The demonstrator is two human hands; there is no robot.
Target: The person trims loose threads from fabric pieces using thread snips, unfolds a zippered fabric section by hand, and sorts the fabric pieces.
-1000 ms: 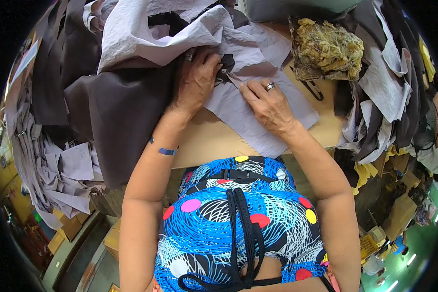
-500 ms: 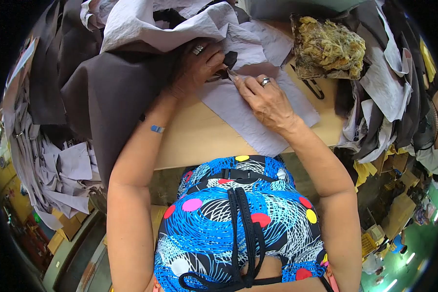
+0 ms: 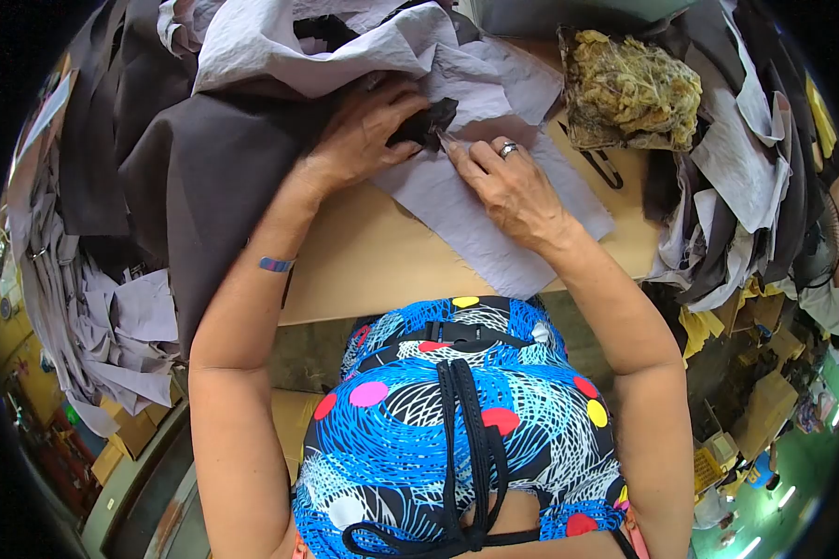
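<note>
Lying beneath right hand (image 3: pixel 513 191): pale grey cloth (image 3: pixel 471 228), partly pinched.

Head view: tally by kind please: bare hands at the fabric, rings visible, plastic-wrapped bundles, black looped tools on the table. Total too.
Hands: 2 (left hand, right hand)
Ring: 1
Plastic-wrapped bundle: 1
Black looped tool: 1
Total: 5

Close above the wearer's blue patterned top (image 3: pixel 559 410), a single head-worn camera faces forward and steeply down onto the left hand (image 3: pixel 365 135), right hand (image 3: pixel 511 186) and tan worktable (image 3: pixel 354 256), its wide, rounded view falling to black at the corners.
</note>
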